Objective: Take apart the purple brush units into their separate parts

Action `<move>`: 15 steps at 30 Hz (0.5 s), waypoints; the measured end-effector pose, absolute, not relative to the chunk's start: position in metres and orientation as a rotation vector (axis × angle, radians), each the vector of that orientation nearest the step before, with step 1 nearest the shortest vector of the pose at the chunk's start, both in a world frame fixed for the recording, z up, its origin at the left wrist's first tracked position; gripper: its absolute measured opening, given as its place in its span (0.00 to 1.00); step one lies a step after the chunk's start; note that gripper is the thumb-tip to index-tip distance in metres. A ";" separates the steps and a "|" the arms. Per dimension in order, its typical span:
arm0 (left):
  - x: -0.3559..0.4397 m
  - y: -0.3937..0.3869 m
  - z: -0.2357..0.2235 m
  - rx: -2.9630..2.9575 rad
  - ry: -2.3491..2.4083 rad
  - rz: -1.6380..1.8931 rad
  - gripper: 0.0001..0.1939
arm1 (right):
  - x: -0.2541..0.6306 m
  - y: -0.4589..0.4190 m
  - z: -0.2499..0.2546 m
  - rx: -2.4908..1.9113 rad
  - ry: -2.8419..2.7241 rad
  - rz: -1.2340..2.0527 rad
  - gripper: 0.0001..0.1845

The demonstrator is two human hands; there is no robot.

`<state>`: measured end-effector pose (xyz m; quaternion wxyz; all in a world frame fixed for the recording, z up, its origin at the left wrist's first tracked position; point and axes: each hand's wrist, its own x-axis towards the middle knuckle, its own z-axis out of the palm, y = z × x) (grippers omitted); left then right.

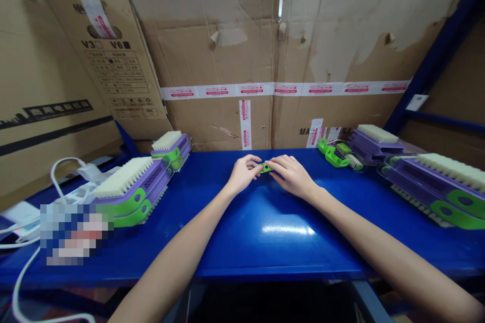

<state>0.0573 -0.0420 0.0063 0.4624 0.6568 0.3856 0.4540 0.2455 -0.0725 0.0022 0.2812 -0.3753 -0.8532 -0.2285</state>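
Note:
Near the back of the blue table, a small green part with a hole is held between my two hands. My left hand pinches its left end between thumb and fingers. On the other end, the fingers of my right hand are closed, with the fingertips over its top. Most of the part is covered by my fingers, so its full shape is hidden. To the right of my right hand lie several green pieces, apart from it.
Purple-and-green brushes with pale bristles stand stacked at the left and right of the blue table. White cables and a power strip lie at the left edge. Cardboard sheets wall off the back; a blue post rises at right.

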 end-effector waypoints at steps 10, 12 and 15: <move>0.058 -0.043 0.008 1.554 0.890 1.098 0.06 | 0.243 -0.073 0.000 -0.917 -2.333 -0.595 0.14; 0.058 -0.043 0.007 1.553 0.883 1.108 0.08 | 0.243 -0.074 -0.001 -0.917 -2.317 -0.580 0.13; 0.058 -0.042 0.006 1.562 0.870 1.102 0.11 | 0.243 -0.075 -0.001 -0.911 -2.301 -0.557 0.13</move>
